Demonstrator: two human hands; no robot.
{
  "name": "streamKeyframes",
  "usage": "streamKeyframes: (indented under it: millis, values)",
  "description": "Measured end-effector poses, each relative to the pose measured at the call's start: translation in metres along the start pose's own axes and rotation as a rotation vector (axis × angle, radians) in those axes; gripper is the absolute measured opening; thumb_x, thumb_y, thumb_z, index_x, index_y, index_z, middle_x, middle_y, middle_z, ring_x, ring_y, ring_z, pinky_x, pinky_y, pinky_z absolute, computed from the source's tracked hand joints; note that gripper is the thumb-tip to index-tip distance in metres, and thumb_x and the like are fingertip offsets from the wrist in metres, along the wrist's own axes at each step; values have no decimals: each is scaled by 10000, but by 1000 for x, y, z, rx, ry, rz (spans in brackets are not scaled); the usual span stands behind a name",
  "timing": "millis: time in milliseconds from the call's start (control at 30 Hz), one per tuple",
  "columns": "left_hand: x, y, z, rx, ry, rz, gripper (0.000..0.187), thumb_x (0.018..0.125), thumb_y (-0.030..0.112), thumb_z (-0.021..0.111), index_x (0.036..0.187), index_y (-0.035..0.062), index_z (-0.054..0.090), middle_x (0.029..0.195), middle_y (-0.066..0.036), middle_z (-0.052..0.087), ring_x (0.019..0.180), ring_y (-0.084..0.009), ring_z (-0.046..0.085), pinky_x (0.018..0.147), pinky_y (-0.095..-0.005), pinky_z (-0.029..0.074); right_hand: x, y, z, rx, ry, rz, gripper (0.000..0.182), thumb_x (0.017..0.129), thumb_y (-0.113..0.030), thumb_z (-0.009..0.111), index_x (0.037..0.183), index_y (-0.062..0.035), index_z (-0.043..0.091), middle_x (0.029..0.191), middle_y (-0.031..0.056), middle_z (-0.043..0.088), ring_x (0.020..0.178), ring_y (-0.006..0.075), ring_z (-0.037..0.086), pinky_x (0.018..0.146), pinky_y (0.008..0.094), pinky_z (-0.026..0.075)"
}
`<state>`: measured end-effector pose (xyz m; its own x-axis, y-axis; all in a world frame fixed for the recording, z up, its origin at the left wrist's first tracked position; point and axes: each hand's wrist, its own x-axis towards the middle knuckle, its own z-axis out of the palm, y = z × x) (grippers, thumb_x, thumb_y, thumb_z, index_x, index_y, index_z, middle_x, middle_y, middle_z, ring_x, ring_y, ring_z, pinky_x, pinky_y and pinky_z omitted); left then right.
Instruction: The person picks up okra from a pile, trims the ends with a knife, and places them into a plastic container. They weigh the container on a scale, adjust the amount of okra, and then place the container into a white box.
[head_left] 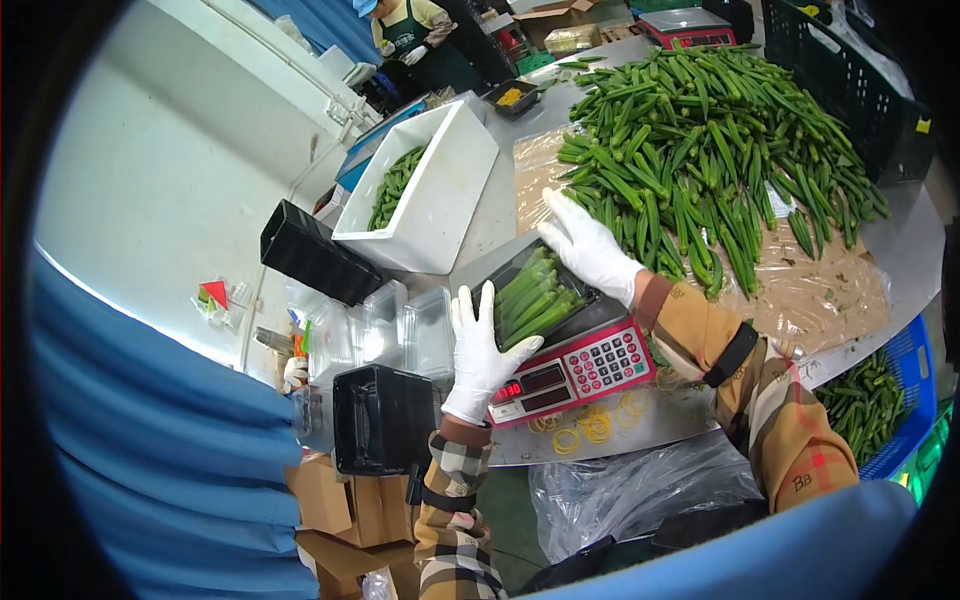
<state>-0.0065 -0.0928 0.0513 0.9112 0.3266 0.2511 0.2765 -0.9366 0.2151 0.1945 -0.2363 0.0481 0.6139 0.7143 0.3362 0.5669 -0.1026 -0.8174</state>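
Note:
A black tray of okra (538, 296) rests on a red digital scale (570, 372) with lit red digits. My left hand (482, 352), in a white glove, is at the tray's left side with its fingers spread. At the tray's upper right, my right hand (588, 244), also gloved, lies against the edge with its fingers stretched out. Neither hand is wrapped round anything. A big pile of loose okra (700, 150) covers the table to the right of the tray. Yellow rubber bands (594, 426) lie in front of the scale.
A white foam box (460, 190) holding okra stands beyond the tray. Stacked black trays (315, 252), clear plastic containers (428, 330) and a black bin (385, 420) are at left. A blue crate (925, 385) sits low at right. Another person (415, 38) stands at the back.

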Motion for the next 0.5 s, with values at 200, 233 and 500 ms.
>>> streamKeyframes:
  millis: [200, 233, 500]
  values:
    - [-1, -2, 0, -35, 1, 5, 1058, 729, 411, 828, 1551, 97, 241, 1563, -298, 202, 1458, -460, 178, 1180, -513, 215, 2, 36, 6, -33, -81, -168, 610, 1007, -410, 486, 1471, -25, 392, 1470, 238, 443, 1356, 367, 435, 1127, 378, 343]
    - [-2, -6, -2, -156, 49, 29, 1047, 742, 412, 821, 1552, 97, 238, 1566, -294, 199, 1461, -450, 177, 1180, -519, 209, -3, 31, 2, 36, -2, -82, 600, 1001, -390, 501, 1458, -14, 405, 1427, 238, 485, 1318, 365, 474, 1099, 377, 370]
    - [-58, -44, 13, -1241, 137, -696, 702, 963, 219, 649, 1540, 95, 269, 1548, -118, 308, 1433, -264, 321, 1130, -420, 351, -73, 12, -25, 683, -100, 551, 575, 934, -244, 656, 1433, -24, 473, 1234, 177, 663, 1062, 273, 666, 916, 353, 509]
